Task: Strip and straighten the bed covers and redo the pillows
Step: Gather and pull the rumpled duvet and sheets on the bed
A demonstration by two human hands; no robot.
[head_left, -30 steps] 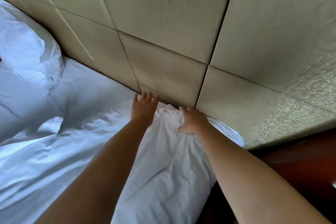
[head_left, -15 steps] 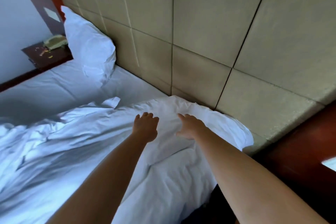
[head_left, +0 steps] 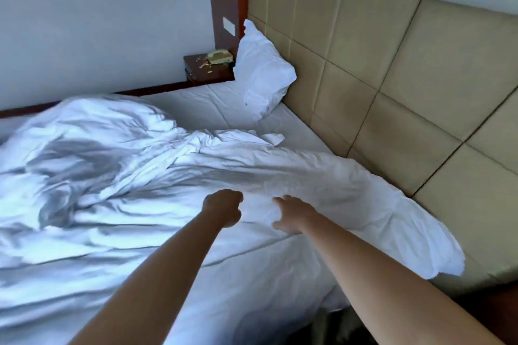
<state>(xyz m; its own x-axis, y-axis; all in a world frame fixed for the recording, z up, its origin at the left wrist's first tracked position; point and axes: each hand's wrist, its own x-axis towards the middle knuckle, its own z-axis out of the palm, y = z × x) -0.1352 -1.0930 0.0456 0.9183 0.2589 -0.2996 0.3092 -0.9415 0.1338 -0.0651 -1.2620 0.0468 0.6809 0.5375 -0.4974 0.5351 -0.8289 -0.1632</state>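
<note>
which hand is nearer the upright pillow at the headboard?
Left. The left hand sits on the rumpled duvet, below and slightly left of the pillow. The right hand is further right and a touch lower.

— Any writing you can read here?
— None. The wall plate at about eleven o'clock is blank.
— And the telephone on the nightstand just below it?
— Too small and blurred to read anything.
</note>
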